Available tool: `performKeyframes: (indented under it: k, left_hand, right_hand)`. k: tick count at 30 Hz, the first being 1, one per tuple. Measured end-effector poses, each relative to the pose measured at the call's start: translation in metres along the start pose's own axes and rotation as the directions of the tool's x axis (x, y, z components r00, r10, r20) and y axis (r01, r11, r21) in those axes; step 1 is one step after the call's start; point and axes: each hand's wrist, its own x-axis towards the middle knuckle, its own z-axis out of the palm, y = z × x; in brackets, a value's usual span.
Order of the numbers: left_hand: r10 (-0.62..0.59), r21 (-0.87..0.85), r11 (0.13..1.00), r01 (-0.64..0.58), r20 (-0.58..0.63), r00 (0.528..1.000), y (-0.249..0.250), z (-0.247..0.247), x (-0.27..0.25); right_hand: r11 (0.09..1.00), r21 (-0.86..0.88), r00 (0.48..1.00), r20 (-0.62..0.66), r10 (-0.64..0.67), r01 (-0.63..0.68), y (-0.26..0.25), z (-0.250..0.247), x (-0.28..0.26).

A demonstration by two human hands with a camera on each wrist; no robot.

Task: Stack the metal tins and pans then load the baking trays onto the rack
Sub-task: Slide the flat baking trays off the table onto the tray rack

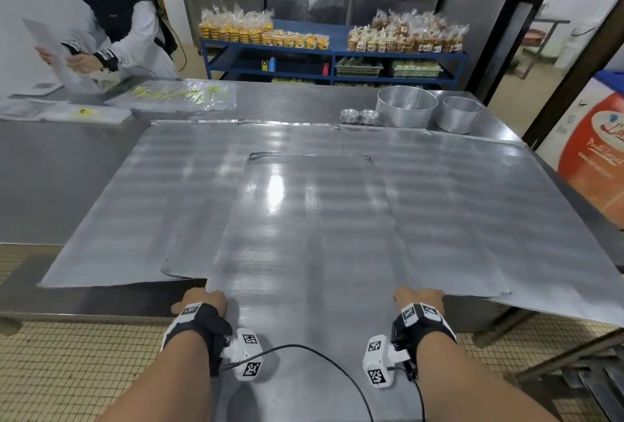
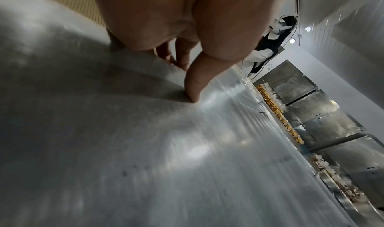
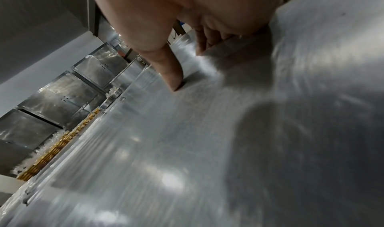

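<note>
A flat metal baking tray (image 1: 304, 226) lies in front of me, its near end sticking out past the table edge. My left hand (image 1: 202, 300) grips its left edge, thumb (image 2: 193, 86) pressed on top and fingers curled under. On the opposite edge my right hand (image 1: 418, 298) holds it the same way, thumb (image 3: 172, 73) on top. Under it, more flat trays (image 1: 162, 192) cover the table, and one tray (image 1: 489, 205) overhangs at the right. Two deep round pans (image 1: 407, 106) (image 1: 459, 114) and two small stacks of fluted tins (image 1: 359, 116) stand at the far right.
A person in white (image 1: 128, 26) handles a sheet at the far left, beside clear plastic bags (image 1: 182, 96). Blue shelves (image 1: 332, 53) with bagged baked goods stand behind the steel table (image 1: 50, 171). A red-and-white freezer (image 1: 591, 158) and a metal frame (image 1: 574, 354) are at my right.
</note>
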Motion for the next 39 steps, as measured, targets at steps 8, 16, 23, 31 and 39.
performKeyframes:
  k: [8,16,23,31,39]
  left_hand:
    - [-0.061,0.05,0.997,0.057,0.083,0.995,0.002,-0.014,-0.001]
    - [0.016,-0.167,0.986,-0.003,0.082,0.996,-0.001,-0.013,-0.002]
    - [0.002,-0.268,0.963,0.022,0.086,0.996,-0.002,-0.01,-0.002]
    - [-0.115,-0.296,0.945,0.136,0.089,0.989,0.012,-0.01,-0.009]
    - [-0.018,-0.214,0.976,0.025,0.034,0.999,0.028,-0.008,-0.016]
  right_hand:
    - [1.0,0.0,0.997,0.074,0.006,-0.006,-0.016,-0.002,0.0]
    - [1.0,0.006,0.998,0.062,-0.004,0.004,-0.015,-0.003,0.002]
    - [0.999,0.042,1.0,0.025,-0.018,0.017,-0.01,-0.005,-0.003]
    - [0.995,-0.049,0.996,0.025,-0.081,0.082,-0.011,-0.004,-0.01]
    - [0.988,-0.07,0.987,0.081,-0.136,0.141,-0.015,-0.007,0.002]
